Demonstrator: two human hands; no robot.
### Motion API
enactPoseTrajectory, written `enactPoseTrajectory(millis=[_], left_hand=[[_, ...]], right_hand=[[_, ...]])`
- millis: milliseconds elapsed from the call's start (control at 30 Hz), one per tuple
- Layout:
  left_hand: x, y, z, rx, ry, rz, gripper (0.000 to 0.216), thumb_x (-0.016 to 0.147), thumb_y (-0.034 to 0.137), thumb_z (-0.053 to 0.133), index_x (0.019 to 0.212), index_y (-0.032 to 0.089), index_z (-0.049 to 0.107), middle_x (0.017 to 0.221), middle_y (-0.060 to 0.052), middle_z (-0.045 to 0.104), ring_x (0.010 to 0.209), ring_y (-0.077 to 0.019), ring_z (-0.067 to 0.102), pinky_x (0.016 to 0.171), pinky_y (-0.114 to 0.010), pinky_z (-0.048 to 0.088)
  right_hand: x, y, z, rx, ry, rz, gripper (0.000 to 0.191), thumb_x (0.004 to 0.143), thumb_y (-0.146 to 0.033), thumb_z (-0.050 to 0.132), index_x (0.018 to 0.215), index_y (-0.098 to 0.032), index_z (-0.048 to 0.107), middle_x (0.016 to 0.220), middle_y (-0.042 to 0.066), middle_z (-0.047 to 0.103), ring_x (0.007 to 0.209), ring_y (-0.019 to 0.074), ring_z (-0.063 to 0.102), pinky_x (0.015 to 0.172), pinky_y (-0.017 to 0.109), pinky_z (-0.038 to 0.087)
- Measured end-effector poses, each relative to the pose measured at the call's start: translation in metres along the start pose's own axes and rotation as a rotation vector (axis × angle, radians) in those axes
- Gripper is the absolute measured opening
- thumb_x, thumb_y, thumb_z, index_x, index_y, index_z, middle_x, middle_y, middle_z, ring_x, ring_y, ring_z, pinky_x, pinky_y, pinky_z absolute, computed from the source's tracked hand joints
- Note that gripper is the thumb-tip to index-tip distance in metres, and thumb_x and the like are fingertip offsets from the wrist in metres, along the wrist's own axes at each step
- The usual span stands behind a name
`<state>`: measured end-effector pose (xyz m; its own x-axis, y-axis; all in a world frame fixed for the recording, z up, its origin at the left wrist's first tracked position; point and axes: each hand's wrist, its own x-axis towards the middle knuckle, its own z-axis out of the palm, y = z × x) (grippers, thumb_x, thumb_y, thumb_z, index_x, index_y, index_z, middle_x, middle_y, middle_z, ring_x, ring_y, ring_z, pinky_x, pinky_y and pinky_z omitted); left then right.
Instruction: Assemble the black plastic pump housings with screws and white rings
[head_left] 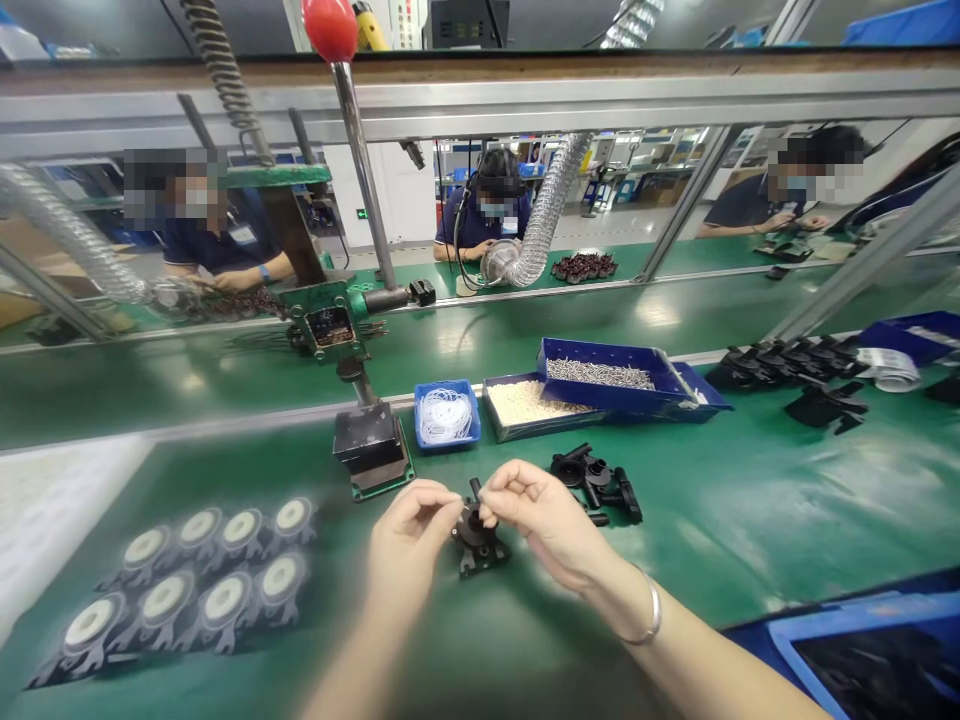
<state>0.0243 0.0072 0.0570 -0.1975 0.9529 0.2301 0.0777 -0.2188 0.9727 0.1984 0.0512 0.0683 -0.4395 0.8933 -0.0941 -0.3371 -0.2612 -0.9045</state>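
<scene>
Above a black plastic part [480, 545] on the green bench, my left hand [416, 525] has its thumb and forefinger pinched together near the part's left side. What lies between those fingertips is too small to name. My right hand [536, 515], with a metal bangle on its wrist, is also closed in a pinch at the part's upper right, and its fingers hide anything they hold. A short black tube on the part points up between the two hands. Just beyond my right hand lies a loose group of similar black parts [596, 480].
A hand press [367, 440] with a red-knobbed lever stands at back left. Blue bins hold white rings [444, 415], small cream pieces [525, 402] and metal pins [600, 372]. Several black parts with cream discs [225, 597] lie left. A blue crate [862, 640] sits front right. Co-workers sit across.
</scene>
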Motion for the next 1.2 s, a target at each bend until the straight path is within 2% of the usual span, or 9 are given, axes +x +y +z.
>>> enactPoseTrajectory(millis=[67,167,300,500,667,767,867,1033,1200], left_hand=[[0.007,-0.006,-0.004,0.117,0.019,0.004,0.011,0.086,0.030,0.067,0.082,0.021,0.069,0.088,-0.003,0.067,0.084,-0.0178,0.063,0.078,-0.029,0.051],[0.018,-0.019,-0.006,0.331,-0.074,0.027,0.010,0.087,0.028,0.064,0.082,0.022,0.071,0.089,-0.002,0.072,0.087,-0.0190,0.066,0.083,-0.032,0.051],[0.026,-0.036,0.000,0.532,-0.220,0.085,0.015,0.090,0.024,0.059,0.080,0.022,0.070,0.084,-0.001,0.073,0.080,-0.0176,0.068,0.075,-0.030,0.054],[0.025,-0.049,0.003,0.709,-0.305,0.200,0.016,0.093,0.019,0.055,0.087,0.020,0.069,0.087,-0.003,0.073,0.082,-0.0193,0.069,0.076,-0.031,0.054],[0.029,-0.044,-0.003,0.787,-0.446,0.286,0.016,0.093,0.014,0.054,0.096,0.019,0.070,0.090,-0.005,0.074,0.085,-0.0221,0.070,0.077,-0.033,0.054],[0.030,-0.034,-0.008,0.856,-0.585,0.355,0.022,0.092,0.010,0.053,0.106,0.020,0.067,0.100,-0.005,0.074,0.092,-0.0218,0.070,0.082,-0.034,0.055],[0.026,-0.027,-0.011,0.969,-0.664,0.403,0.031,0.092,0.006,0.049,0.119,0.017,0.061,0.112,-0.009,0.071,0.102,-0.0237,0.068,0.089,-0.039,0.056],[0.011,-0.033,-0.013,0.891,-0.618,0.295,0.051,0.089,0.002,0.041,0.138,0.016,0.045,0.133,-0.013,0.061,0.118,-0.0242,0.062,0.100,-0.042,0.053],[-0.001,-0.043,-0.015,0.731,-0.599,0.203,0.053,0.087,0.003,0.038,0.138,0.018,0.045,0.141,-0.010,0.054,0.124,-0.0225,0.058,0.107,-0.041,0.050]], right_hand=[[0.002,-0.005,-0.009,-0.126,0.072,-0.098,0.026,0.075,-0.035,0.083,0.084,-0.017,0.065,0.075,0.002,0.070,0.072,0.0149,0.066,0.074,0.029,0.053],[0.001,-0.008,-0.024,-0.317,0.099,-0.185,0.022,0.078,-0.036,0.080,0.086,-0.018,0.069,0.082,0.003,0.070,0.077,0.0167,0.067,0.077,0.031,0.055],[-0.005,-0.004,-0.038,-0.516,0.073,-0.194,0.018,0.082,-0.036,0.075,0.087,-0.019,0.070,0.085,0.003,0.069,0.081,0.0182,0.065,0.077,0.032,0.054],[-0.011,0.004,-0.045,-0.727,0.003,-0.211,0.008,0.089,-0.029,0.067,0.090,-0.021,0.068,0.088,0.002,0.068,0.082,0.0182,0.064,0.076,0.030,0.051],[-0.016,0.004,-0.040,-0.950,-0.089,-0.324,0.007,0.092,-0.017,0.062,0.092,-0.022,0.066,0.091,0.000,0.068,0.085,0.0162,0.063,0.078,0.028,0.049],[-0.019,0.005,-0.037,-1.010,-0.180,-0.393,0.012,0.094,-0.014,0.060,0.099,-0.023,0.064,0.097,0.000,0.067,0.090,0.0149,0.063,0.082,0.027,0.048],[-0.019,0.009,-0.034,-1.070,-0.277,-0.437,0.013,0.096,-0.014,0.057,0.104,-0.023,0.062,0.100,0.001,0.066,0.092,0.0151,0.062,0.085,0.027,0.049],[-0.019,0.015,-0.030,-1.161,-0.382,-0.455,0.015,0.100,-0.015,0.050,0.110,-0.022,0.058,0.105,0.004,0.064,0.099,0.0174,0.060,0.089,0.032,0.050],[-0.021,0.011,-0.022,-1.248,-0.469,-0.482,0.016,0.101,-0.014,0.045,0.112,-0.019,0.056,0.104,0.006,0.064,0.100,0.0190,0.058,0.091,0.035,0.050]])
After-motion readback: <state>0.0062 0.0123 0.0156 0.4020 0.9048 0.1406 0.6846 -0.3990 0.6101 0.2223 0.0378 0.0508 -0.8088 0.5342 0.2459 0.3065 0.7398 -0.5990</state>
